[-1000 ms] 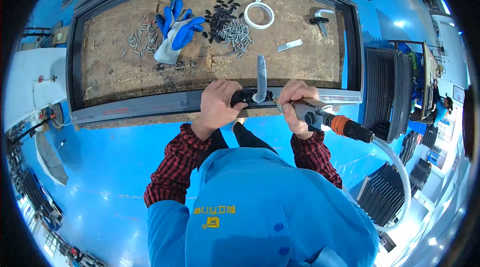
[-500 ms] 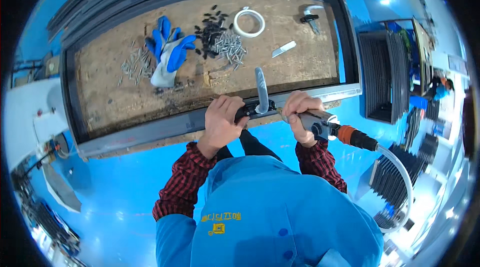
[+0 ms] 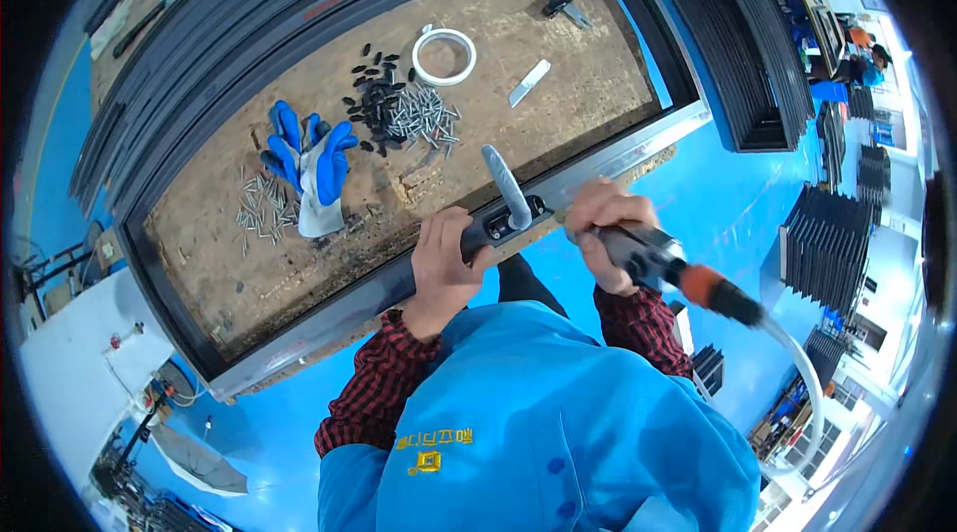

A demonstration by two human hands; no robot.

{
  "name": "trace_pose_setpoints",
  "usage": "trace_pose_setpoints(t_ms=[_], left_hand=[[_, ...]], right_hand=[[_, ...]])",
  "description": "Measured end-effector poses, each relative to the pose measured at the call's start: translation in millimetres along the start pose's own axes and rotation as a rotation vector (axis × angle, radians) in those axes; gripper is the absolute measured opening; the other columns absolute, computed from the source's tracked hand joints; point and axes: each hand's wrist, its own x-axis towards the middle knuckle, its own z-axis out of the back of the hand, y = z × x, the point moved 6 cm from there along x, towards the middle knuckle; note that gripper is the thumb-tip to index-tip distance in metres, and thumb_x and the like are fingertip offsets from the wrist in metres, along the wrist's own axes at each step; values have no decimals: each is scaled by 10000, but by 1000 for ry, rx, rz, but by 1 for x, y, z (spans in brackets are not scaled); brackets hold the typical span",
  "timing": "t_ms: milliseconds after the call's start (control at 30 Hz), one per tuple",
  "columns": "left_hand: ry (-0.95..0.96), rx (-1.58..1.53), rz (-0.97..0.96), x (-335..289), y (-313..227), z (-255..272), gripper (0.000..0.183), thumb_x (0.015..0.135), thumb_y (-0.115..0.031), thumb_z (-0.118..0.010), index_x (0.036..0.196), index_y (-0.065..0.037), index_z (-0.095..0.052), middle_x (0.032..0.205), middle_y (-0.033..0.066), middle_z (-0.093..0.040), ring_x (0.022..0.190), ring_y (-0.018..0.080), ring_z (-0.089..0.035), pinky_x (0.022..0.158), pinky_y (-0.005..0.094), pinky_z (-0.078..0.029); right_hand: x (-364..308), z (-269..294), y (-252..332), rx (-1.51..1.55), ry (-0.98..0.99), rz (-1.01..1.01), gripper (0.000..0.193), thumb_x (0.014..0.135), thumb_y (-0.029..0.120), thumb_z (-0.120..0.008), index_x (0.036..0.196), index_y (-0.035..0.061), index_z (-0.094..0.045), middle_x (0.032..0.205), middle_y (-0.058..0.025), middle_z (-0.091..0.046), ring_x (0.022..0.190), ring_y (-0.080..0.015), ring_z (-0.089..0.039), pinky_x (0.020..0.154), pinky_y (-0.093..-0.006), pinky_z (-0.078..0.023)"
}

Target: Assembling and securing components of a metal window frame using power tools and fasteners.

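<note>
A long dark-grey metal frame (image 3: 354, 298) lies across the workbench. On its near rail is a lever handle (image 3: 508, 191), wrapped in clear film, rising from a black oblong base with screws visible. My left hand (image 3: 444, 268) grips the rail at the base's left end, fingers over the top and thumb close to the base. In my right hand (image 3: 610, 228) is a pneumatic screwdriver (image 3: 646, 255) with an orange collar and a pale hose. Its bit points left at the right end of the base; whether it touches a screw I cannot tell.
Inside the frame lie blue-and-white gloves (image 3: 317, 173), loose screws (image 3: 421, 117), black plastic pieces (image 3: 374, 105), a roll of white tape (image 3: 444, 57), a white-handled knife (image 3: 529, 83) and another handle (image 3: 566, 1). More frames (image 3: 748, 63) stand at the right; a person (image 3: 865, 68) is beyond.
The view has turned, so the bench now tilts up to the right. My right hand and the screwdriver have drawn slightly back from the handle base. My left hand stays on the rail.
</note>
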Motion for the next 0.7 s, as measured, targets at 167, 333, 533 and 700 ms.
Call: trace_pose_setpoints(t_ms=[167,333,533,700], left_hand=[[93,131,-58,0,3,-4,462,668,-103,-776,1097,-64,-608,1105,90,-628,922,305,-590,808,385,-495],[50,172,-85,1,-2,-7,402,698,-125,-759,1073,-85,-617,1052,84,-606,883,294,-578,772,398,-495],[62,196,-107,1,2,-11,371,706,-143,-756,1061,-110,-651,1022,65,-604,869,275,-576,744,382,-492],[54,200,-112,5,0,-9,352,703,-152,-756,1041,-116,-664,1006,55,-604,859,266,-574,731,374,-488]], right_hand=[[6,0,38,123,-121,143,234,812,120,-674,942,100,-481,781,-66,-582,650,-188,-524,613,-314,-435],[-26,-19,19,238,-258,58,235,825,143,-668,955,100,-477,779,-70,-576,645,-192,-513,612,-314,-433],[-30,-38,-5,184,-221,50,236,821,128,-670,958,97,-480,782,-80,-575,650,-194,-511,615,-313,-434],[-30,-42,-13,194,-190,33,236,806,93,-670,953,90,-485,784,-87,-578,649,-193,-512,616,-313,-435]])
